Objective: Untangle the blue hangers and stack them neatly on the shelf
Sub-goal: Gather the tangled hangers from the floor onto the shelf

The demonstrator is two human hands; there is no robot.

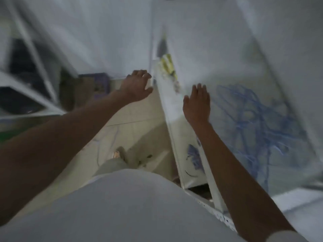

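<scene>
The picture is blurred. Nearest, the right hand (197,103) reaches out with straight fingers, holding nothing. Just right of it, the tangled blue hangers (253,117) lie on the white shelf (227,70). Farther left, the left hand (137,86) is spread loosely, empty, near the shelf's edge.

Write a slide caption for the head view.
Both hands, left hand and right hand, reach out empty toward a blurred tangle of blue hangers.
</scene>
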